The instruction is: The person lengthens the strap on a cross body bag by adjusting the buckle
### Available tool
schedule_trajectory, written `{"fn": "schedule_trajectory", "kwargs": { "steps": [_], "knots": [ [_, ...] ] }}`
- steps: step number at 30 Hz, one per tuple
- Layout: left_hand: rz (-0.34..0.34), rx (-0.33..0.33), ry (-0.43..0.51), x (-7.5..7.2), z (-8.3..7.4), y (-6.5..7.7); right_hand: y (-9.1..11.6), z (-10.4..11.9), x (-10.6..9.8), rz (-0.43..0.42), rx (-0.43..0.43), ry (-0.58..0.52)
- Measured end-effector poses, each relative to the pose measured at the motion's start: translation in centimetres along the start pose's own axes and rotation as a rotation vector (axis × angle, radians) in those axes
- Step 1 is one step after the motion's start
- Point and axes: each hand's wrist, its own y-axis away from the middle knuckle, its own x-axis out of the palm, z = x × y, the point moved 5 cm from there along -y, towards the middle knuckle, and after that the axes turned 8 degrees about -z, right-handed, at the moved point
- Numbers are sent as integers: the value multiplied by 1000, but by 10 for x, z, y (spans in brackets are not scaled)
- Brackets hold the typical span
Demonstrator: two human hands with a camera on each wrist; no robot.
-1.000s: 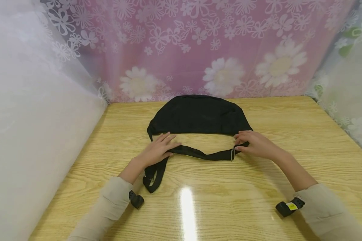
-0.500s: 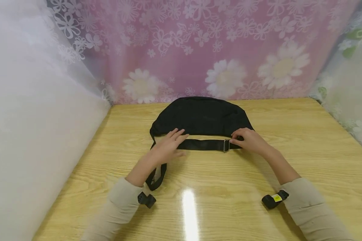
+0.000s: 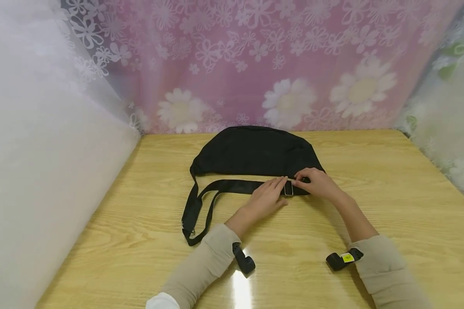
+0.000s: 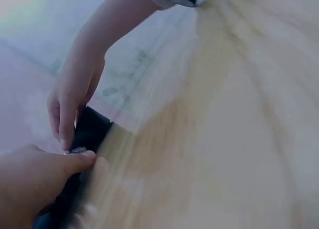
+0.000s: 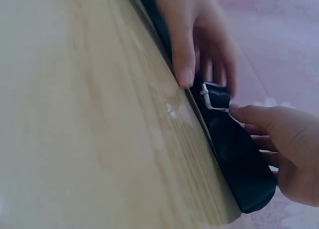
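Note:
A black waist bag point(image 3: 255, 150) lies flat on the wooden table, its long side toward me. Its black strap point(image 3: 232, 186) runs in front of it, with a silver rectangular slide buckle point(image 3: 288, 189) near the right end. My right hand point(image 3: 320, 185) pinches the strap just right of this buckle, thumb and fingers on its edge. Close on the buckle's left, my left hand point(image 3: 264, 199) reaches over the strap, fingers nearly straight and thumb apart below. In the right wrist view, the left thumb and fingers stand either side of the strap point(image 5: 239, 164); firm contact is unclear.
At the left, the strap's loop point(image 3: 193, 238) trails toward me with another small metal fitting. A pink flowered curtain point(image 3: 232, 64) hangs behind the wooden table point(image 3: 294, 266). Pale sheets point(image 3: 54, 128) close off both sides.
My left hand has moved right along the strap to the buckle, uncovering the left loop. The strap between has been drawn up straighter, nearer the bag. My right hand keeps its pinch.

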Motion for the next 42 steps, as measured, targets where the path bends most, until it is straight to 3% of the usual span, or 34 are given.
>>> {"fn": "schedule_trajectory", "kwargs": {
  "steps": [6, 9, 16, 20, 24, 30, 36, 42],
  "knots": [
    [-117, -57, 185, 10, 9, -1, 3, 3, 1, -18, 15, -3],
    [-151, -73, 233, 8, 12, -6, 2, 5, -1, -17, 12, -19],
    [-231, -78, 307, 5, 17, -9, 2, 9, 6, 71, -25, -76],
    [-284, -84, 363, 2, 20, -8, 1, 11, 9, 49, -28, -85],
    [-297, -77, 412, 1, 23, -9, 1, 13, 9, 22, -56, -93],
    [-327, -53, 452, -3, 28, -11, 0, 16, 6, -41, -120, -76],
    [-346, -10, 425, -6, 30, -13, 0, 16, 5, -110, -155, -73],
    [-428, -46, 442, -5, 35, -12, 1, 13, 2, -159, -183, -65]
  ]
}}
